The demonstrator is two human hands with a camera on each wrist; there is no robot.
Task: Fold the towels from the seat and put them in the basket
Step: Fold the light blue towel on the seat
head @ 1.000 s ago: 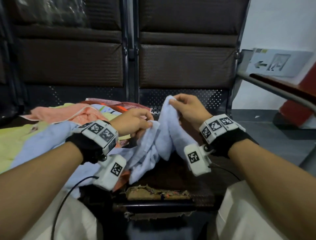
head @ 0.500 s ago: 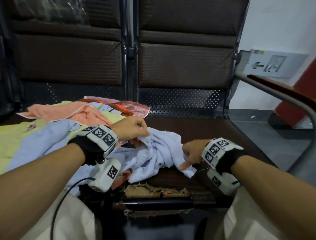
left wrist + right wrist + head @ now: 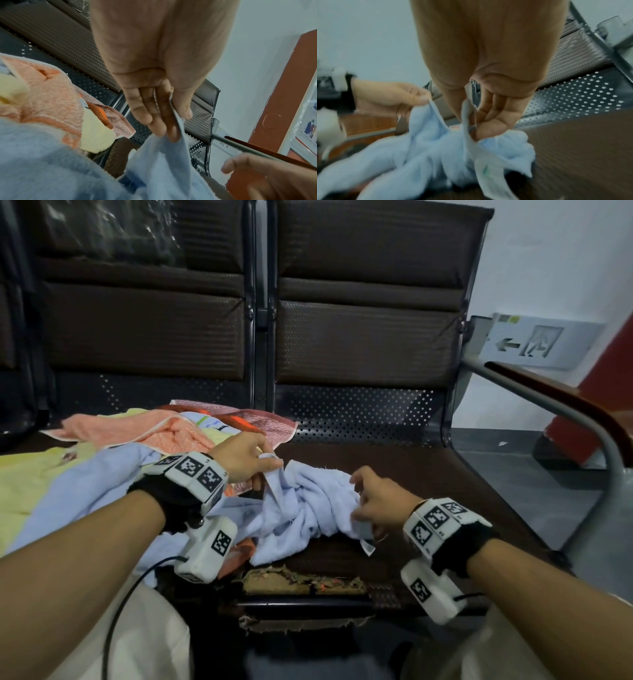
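At the far left of the head view a heap of towels (image 3: pixel 102 460) covers the left seat: a flat pale yellow one at the frame's left edge, a long soft blue one draped toward the lower left, a nubby salmon one with a paler hem above them, and a pink-and-orange woven one poking out at the heap's upper right. All are terry, rumpled and unfolded.

My left hand (image 3: pixel 245 457), left of centre, pinches an edge of the light blue towel (image 3: pixel 305 508) between thumb and curled fingers; the left wrist view shows the thin hem passing between my fingers (image 3: pixel 154 121) and hanging down in a taut fold. That towel sits bunched and twisted in the middle of the frame, on the front part of the right seat (image 3: pixel 428 474), its fluffy pile gathered into ridges between my two hands.

My right hand (image 3: pixel 380 501), right of centre, grips the towel's other end, fingers curled round a fold, with a small white label hanging below. The right wrist view is blurred but shows the cloth caught between thumb and fingers.

The seat pad is dark brown and finely textured, its front edge torn with crumbling foam showing. Behind it is black perforated metal. At the right edge curves a grey metal armrest (image 3: pixel 582 436) with a brown top.
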